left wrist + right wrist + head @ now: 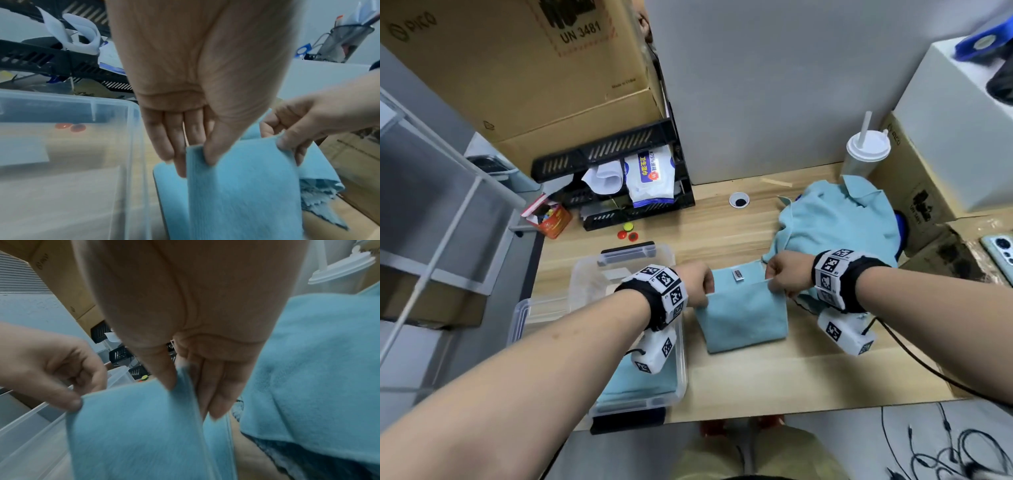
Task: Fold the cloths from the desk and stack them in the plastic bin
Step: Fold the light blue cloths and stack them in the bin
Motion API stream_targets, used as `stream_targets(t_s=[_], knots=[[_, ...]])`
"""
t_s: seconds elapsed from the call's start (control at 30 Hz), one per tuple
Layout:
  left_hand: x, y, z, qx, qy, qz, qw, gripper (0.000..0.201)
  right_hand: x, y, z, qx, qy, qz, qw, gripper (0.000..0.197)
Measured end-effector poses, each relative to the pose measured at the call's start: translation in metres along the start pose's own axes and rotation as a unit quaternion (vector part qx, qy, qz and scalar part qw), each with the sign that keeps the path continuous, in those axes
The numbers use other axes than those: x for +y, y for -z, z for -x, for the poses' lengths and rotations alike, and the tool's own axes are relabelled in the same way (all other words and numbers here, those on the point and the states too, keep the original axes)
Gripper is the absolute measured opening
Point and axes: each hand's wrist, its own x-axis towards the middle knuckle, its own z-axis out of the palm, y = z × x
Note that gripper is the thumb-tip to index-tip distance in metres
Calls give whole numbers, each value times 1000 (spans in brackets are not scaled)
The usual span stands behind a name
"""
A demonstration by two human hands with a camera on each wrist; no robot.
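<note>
A light blue cloth [744, 313] lies half folded on the wooden desk [756, 377], a small label near its far edge. My left hand [700, 284] pinches the upper flap's left corner; in the left wrist view the thumb lies on top of the cloth [242, 186]. My right hand [786, 275] pinches the flap's right corner [180, 386] between thumb and fingers. The clear plastic bin [674, 387] stands at the left, a folded blue cloth [633, 382] inside it under my left wrist. A pile of unfolded blue cloths [839, 222] lies at the back right.
A black tiered tray [613, 171] with wipes stands at the back left, coloured discs [627, 232] in front of it. A lidded cup [866, 150] with a straw and cardboard boxes [914, 192] stand at the right. A black cable [928, 366] crosses the desk's right front.
</note>
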Motion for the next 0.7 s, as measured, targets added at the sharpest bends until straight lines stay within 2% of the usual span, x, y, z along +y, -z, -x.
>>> stream_targets(t_s=[0.07,0.17,0.23,0.33,0.47,0.6,0.7], knots=[[3,5,-8,30,11,-41,999,20,0,-2,-4,86,15,28,996,4],[6,12,-25,16,31,-114,993,20,0,-4,-22,134,16,38,990,3],[11,18,-34,-5,41,-153,987,8,0,-6,-36,143,10,55,988,3],[15,23,-50,-18,51,-175,983,20,-1,-6,-55,154,-8,88,984,3],[15,20,-75,-22,73,-164,984,10,-1,-9,-76,154,-26,113,981,13],[11,6,-91,-26,93,-155,983,37,-3,-12,-89,157,-32,121,980,18],[11,1,-93,-16,88,-130,987,35,-6,-18,-89,162,-31,141,976,27]])
